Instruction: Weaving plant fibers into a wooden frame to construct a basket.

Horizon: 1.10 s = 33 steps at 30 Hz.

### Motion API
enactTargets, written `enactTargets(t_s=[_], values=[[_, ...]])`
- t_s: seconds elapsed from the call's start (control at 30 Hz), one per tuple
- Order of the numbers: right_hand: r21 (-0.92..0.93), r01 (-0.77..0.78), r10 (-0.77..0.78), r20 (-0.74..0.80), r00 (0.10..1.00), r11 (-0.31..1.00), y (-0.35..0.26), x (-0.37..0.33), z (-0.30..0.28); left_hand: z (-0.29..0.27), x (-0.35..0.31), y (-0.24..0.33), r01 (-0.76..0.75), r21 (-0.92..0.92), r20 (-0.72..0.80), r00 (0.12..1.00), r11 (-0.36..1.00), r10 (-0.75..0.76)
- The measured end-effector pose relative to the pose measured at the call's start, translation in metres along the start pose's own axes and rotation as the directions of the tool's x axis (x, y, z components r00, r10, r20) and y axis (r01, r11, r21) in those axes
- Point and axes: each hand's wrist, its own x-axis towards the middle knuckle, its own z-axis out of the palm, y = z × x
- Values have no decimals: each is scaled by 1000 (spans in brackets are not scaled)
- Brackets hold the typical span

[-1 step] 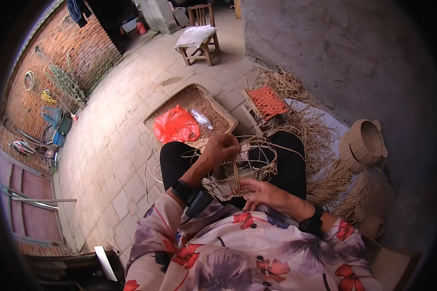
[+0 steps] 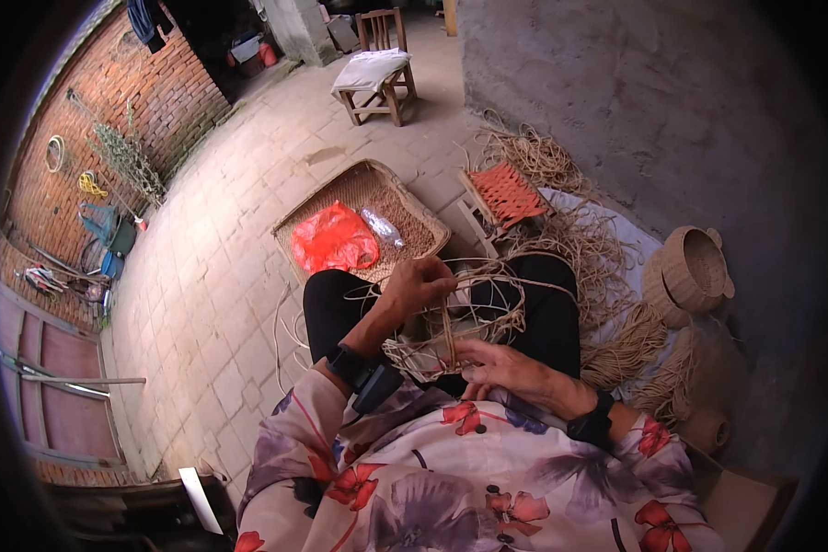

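A tangle of loose tan cord [image 2: 501, 322] lies in loops over my lap, between my black-trousered knees. My left hand [image 2: 419, 283] is closed in a pinch at the far side of the tangle, with strands of cord running down from its fingertips. Nearer my body, my right hand [image 2: 511, 370] has its thumb and index finger closed at the lower end of the upright strands, while its other fingers curl below. The exact grip of the right fingertips is partly hidden by the strands.
A woven tray [image 2: 290, 221] holding a red plastic bag [image 2: 334, 237] and a clear bottle [image 2: 382, 226] sits ahead. To the right are a small orange-topped stool [image 2: 506, 193], cord heaps [image 2: 630, 345] and woven baskets [image 2: 695, 271]. A wooden chair [image 2: 375, 69] stands farther off.
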Motion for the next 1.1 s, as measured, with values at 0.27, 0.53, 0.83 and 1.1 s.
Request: enactTargets(t_s=[0.27, 0.53, 0.83, 1.1], values=[[-626, -106, -218, -418, 882, 772, -39, 7, -14, -2, 3, -3, -148, 350, 86, 988, 925, 126], [-994, -102, -653, -103, 751, 38, -34, 44, -14, -13, 15, 1, 53, 71, 360, 930, 996, -75], [-990, -130, -716, -134, 685, 62, -35, 60, -17, -12, 4, 11, 34, -24, 324, 946, 999, -25], [-966, -47, -716, -222, 662, 256, -27, 69, -18, -4, -15, 15, -168, 229, 92, 984, 959, 151]])
